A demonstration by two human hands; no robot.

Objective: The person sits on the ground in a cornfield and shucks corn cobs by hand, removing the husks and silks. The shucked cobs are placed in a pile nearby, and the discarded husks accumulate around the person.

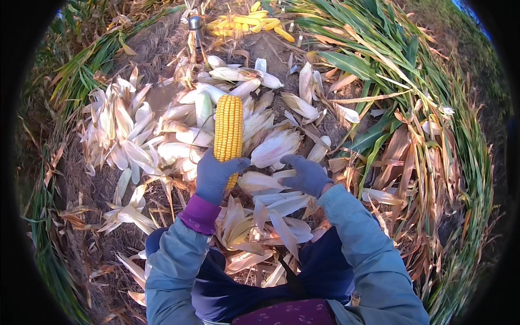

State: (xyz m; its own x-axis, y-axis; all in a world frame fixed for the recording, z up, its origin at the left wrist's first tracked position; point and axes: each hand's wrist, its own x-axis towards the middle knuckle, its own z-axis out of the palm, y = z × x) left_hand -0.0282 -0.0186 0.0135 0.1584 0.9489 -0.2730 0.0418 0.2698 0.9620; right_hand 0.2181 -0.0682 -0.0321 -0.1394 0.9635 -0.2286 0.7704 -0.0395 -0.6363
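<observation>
Gripping a husked yellow corn cob (228,127), left hand (215,176) gloved.

Gloved left hand (215,176) grips a husked yellow corn cob (228,127) upright; gloved right hand (306,174) rests on pale husks (271,208).

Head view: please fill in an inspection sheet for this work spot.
Surface: bare soil strewn with dry leaves.
Job's things: husked yellow corn cob, held upright.
Clutter: pale stripped husks heaped around; pile of yellow cobs at the far end; metal flask beside it.
Hands: left hand, gloved, grips the cob's lower end; right hand, gloved, empty, over the husks.
Cables: nothing seen.
Surroundings: cut green and brown corn stalks on the right, grass on the left.
</observation>
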